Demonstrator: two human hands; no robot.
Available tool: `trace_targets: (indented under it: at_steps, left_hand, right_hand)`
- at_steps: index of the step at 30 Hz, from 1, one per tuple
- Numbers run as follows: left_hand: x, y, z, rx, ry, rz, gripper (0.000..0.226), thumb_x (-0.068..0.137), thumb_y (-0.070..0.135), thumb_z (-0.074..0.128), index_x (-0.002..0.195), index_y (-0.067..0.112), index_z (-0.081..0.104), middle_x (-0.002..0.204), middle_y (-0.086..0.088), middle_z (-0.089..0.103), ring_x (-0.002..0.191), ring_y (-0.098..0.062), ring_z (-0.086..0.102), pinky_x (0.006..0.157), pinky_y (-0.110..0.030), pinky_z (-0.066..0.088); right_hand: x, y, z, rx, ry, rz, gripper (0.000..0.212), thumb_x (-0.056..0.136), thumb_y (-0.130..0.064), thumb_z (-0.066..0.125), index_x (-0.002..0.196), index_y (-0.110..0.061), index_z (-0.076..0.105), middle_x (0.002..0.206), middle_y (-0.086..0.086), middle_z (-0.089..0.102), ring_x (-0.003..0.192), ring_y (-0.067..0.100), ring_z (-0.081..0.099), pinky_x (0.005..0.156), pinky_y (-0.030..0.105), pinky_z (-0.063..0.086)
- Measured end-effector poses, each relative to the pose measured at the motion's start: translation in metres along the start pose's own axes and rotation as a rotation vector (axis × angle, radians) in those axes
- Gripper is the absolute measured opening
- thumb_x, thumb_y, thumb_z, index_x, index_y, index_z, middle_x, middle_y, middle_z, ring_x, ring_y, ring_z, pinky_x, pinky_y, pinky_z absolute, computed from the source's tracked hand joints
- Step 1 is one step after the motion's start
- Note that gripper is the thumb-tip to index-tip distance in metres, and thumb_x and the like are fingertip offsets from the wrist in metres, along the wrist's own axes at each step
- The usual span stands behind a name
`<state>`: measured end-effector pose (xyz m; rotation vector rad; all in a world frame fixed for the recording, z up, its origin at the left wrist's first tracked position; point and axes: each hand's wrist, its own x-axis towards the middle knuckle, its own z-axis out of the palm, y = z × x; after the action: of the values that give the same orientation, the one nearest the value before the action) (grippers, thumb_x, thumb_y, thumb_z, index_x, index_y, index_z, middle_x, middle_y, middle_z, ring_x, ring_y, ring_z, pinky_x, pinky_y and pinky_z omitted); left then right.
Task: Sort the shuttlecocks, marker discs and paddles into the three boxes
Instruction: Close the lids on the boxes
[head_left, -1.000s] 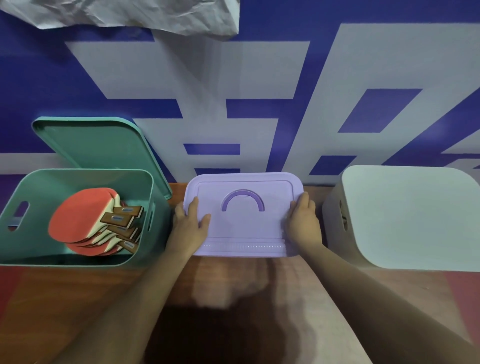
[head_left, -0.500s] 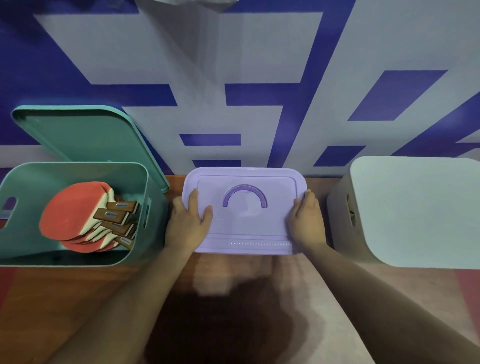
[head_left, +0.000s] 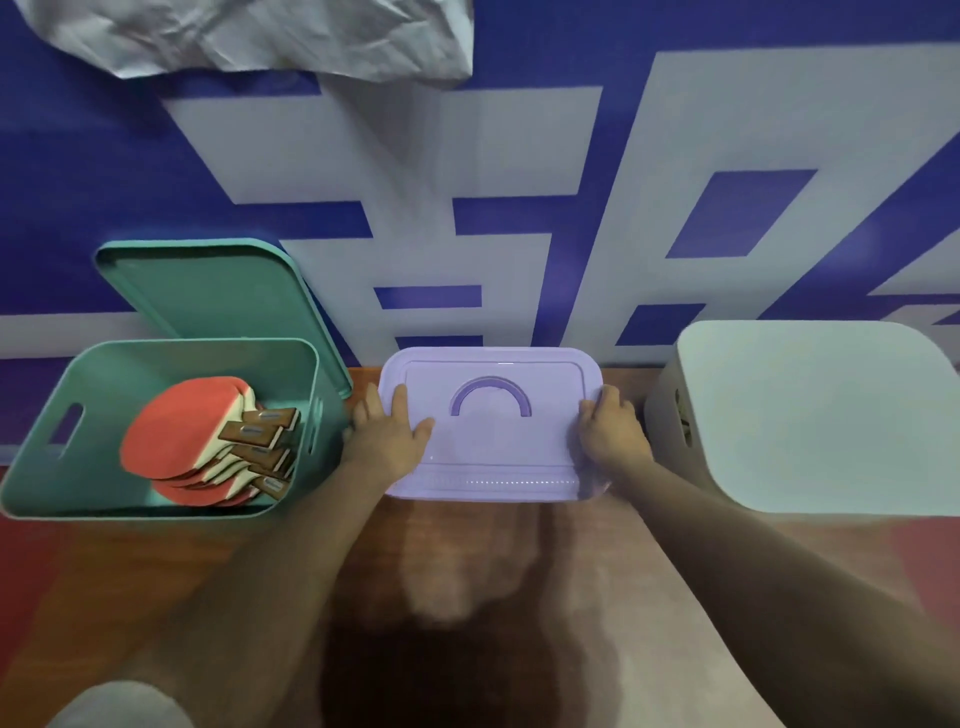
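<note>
A blue and white banner (head_left: 519, 208) fills the back. In front lies the wooden table (head_left: 467, 571) with three boxes in a row. The pale box (head_left: 810, 415), at the right, is covered. The green box (head_left: 291, 509), at the left, is open; its green lid (head_left: 218, 291) leans behind it. The purple box (head_left: 493, 486) stands between them, with the purple lid (head_left: 493, 447) on top. Red paddles (head_left: 176, 431) are stacked inside the green box. The left hand (head_left: 387, 441) lies flat on the lid's left edge, fingers apart. The right hand (head_left: 613, 434) bends its fingers over the right edge.
</note>
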<state>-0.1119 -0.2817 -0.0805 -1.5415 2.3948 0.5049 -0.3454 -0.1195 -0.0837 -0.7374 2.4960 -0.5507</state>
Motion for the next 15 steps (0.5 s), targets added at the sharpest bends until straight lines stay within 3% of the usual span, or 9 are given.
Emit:
trace_targets:
  at_steps: [2, 5, 10, 15]
  left_hand:
    - [-0.007, 0.002, -0.015, -0.022, 0.033, 0.043, 0.073, 0.095, 0.054, 0.041, 0.153, 0.021, 0.011, 0.159, -0.017, 0.005, 0.144, -0.038, 0.017, 0.114, -0.048, 0.025]
    - [-0.022, -0.001, -0.034, -0.146, 0.097, 0.097, 0.068, 0.094, 0.041, 0.051, 0.148, 0.011, 0.023, 0.149, -0.020, 0.028, 0.136, -0.040, 0.033, 0.111, -0.046, 0.031]
    - [-0.068, -0.010, -0.076, -0.292, 0.223, 0.064, 0.044, 0.095, 0.030, 0.051, 0.132, 0.007, 0.045, 0.132, -0.018, 0.044, 0.123, -0.035, 0.047, 0.104, -0.042, 0.038]
    - [-0.098, -0.053, -0.129, -0.321, 0.423, 0.008, 0.036, 0.092, 0.026, 0.055, 0.120, 0.003, 0.052, 0.122, -0.020, 0.051, 0.117, -0.037, 0.049, 0.101, -0.041, 0.040]
  right_hand:
    - [-0.004, -0.007, -0.014, -0.023, -0.001, 0.017, 0.051, 0.101, -0.042, 0.029, 0.139, -0.008, 0.036, 0.137, 0.018, 0.045, 0.117, 0.037, 0.053, 0.098, 0.047, 0.047]
    - [-0.014, -0.018, -0.030, -0.032, 0.031, -0.050, 0.060, 0.100, -0.046, 0.034, 0.146, -0.008, 0.027, 0.146, 0.017, 0.038, 0.128, 0.037, 0.046, 0.103, 0.046, 0.044]
    - [-0.039, -0.054, -0.057, -0.040, 0.021, -0.225, 0.055, 0.100, -0.045, 0.040, 0.141, -0.008, 0.038, 0.144, 0.015, 0.042, 0.127, 0.033, 0.047, 0.104, 0.041, 0.042]
    - [-0.062, -0.115, -0.072, -0.018, 0.032, -0.374, 0.050, 0.098, -0.045, 0.044, 0.130, -0.008, 0.045, 0.134, 0.016, 0.046, 0.114, 0.034, 0.053, 0.098, 0.044, 0.047]
